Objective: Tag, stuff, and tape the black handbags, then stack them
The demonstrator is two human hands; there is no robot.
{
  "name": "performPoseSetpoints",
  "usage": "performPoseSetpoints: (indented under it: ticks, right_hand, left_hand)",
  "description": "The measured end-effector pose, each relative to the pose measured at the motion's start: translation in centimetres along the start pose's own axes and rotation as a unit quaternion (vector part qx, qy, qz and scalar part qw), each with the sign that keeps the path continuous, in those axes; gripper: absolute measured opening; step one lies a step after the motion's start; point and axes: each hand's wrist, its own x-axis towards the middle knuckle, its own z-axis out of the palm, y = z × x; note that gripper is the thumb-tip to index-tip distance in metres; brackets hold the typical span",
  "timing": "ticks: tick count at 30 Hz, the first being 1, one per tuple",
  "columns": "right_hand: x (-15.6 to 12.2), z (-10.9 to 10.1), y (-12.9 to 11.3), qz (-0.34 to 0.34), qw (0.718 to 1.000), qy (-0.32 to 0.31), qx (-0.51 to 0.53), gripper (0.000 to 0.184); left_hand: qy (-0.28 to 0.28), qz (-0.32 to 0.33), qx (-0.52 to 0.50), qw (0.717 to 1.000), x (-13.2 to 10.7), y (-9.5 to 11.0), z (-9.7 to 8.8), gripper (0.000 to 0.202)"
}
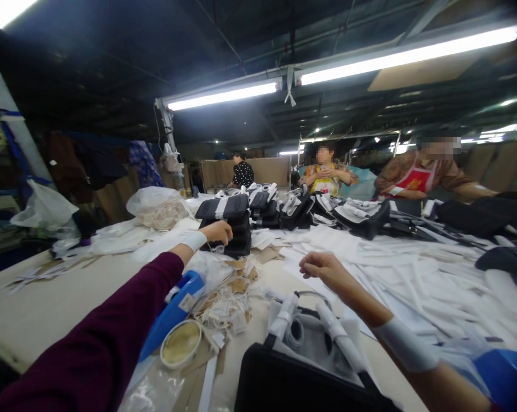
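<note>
While your left hand (217, 232) curls against one stack of black pouches (224, 210) mid-table, grip unclear | your right hand (322, 266) loosely fisted above paper strips (413, 280) | pouches flat, white-banded | three co-workers (324, 174) opposite

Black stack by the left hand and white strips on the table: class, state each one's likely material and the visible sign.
Black stack: probably matt fabric; soft rounded folds, no gloss. White strips: likely paper or thin card, matt; flat, straight-edged, lying stiffly crisscrossed, though fabric tape is possible.
</note>
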Motion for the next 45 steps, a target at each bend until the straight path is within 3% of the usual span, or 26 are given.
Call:
performPoseSetpoints:
  ticks: [5,14,17,20,23,29,34,39,42,45]
  right_hand:
    - [1.7,5.1,-1.4,-0.010,0.996,-0.065,-0.063,0.010]
    - [7.4,15.2,-3.7,0.022,0.996,-0.081,0.003,0.049]
    - [7.4,17.0,-3.7,0.040,0.990,-0.132,0.037,0.044]
    - [6.4,17.8,-2.9,0.062,0.978,-0.186,0.069,0.034]
    - [5.7,18.0,-1.8,0.078,0.975,-0.191,0.085,0.023]
    - [6.1,18.0,-0.4,0.072,0.988,-0.102,0.086,0.010]
    - [7.0,16.9,-0.3,0.047,0.995,-0.039,0.080,0.012]
    - [7.9,16.4,0.2,0.073,0.994,-0.006,0.083,0.014]
    - [7.9,16.6,0.6,0.111,0.990,-0.008,0.088,0.012]
    - [7.6,16.8,0.8,0.130,0.988,-0.012,0.083,0.012]
  left_hand:
    - [-0.015,-0.019,-0.056,0.998,-2.8,0.6,0.7,0.021]
    - [-0.030,0.025,-0.161,0.986,-5.2,4.8,0.9,0.018]
    - [-0.035,0.043,-0.183,0.982,-6.0,5.5,0.9,0.018]
    - [-0.040,0.065,-0.196,0.978,-6.8,5.7,0.4,0.021]
    - [-0.029,0.084,-0.194,0.977,-7.5,5.3,-0.4,0.021]
    - [-0.017,0.084,-0.131,0.988,-8.7,2.1,-1.1,0.021]
    - [-0.067,0.079,-0.045,0.994,-9.4,-1.0,-1.1,0.020]
    - [-0.107,0.097,0.021,0.989,-10.0,-2.6,-1.0,0.016]
    - [-0.082,0.102,0.053,0.990,-10.3,-2.9,-1.0,0.010]
    - [-0.006,0.111,0.076,0.991,-10.7,-2.8,-1.0,0.009]
